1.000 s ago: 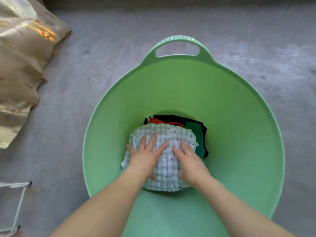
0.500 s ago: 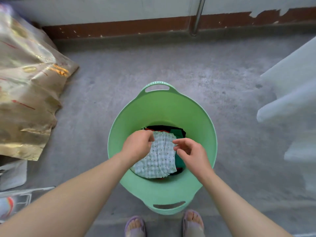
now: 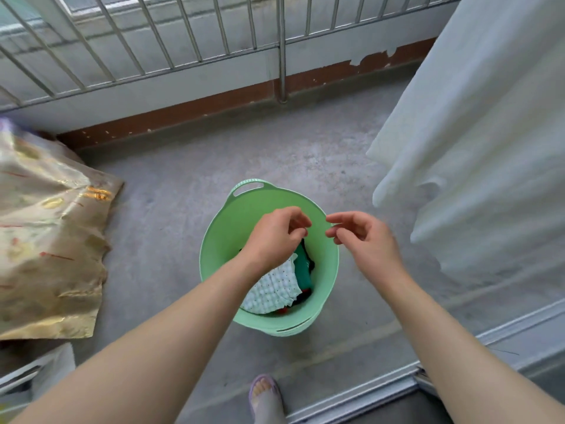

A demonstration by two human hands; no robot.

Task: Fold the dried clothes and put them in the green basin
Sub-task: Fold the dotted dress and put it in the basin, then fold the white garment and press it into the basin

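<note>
The green basin (image 3: 227, 228) stands on the concrete floor below me. Inside it lies a folded white checked garment (image 3: 272, 289) on top of dark green, black and red folded clothes (image 3: 302, 267). My left hand (image 3: 275, 234) hovers above the basin with fingers loosely curled and nothing in it. My right hand (image 3: 363, 240) hovers over the basin's right rim, fingers relaxed and holding nothing. Both hands are well clear of the clothes.
A white sheet (image 3: 483, 148) hangs at the right. A gold patterned cloth (image 3: 46, 240) covers something at the left. A metal railing (image 3: 183, 41) runs along the far wall. My sandalled foot (image 3: 266, 399) stands near a sliding-door track (image 3: 397, 384).
Both hands lifted off the checked garment and rose out of the basin. My head rose too, so the basin looks much smaller and the railing and sheet came into view.
</note>
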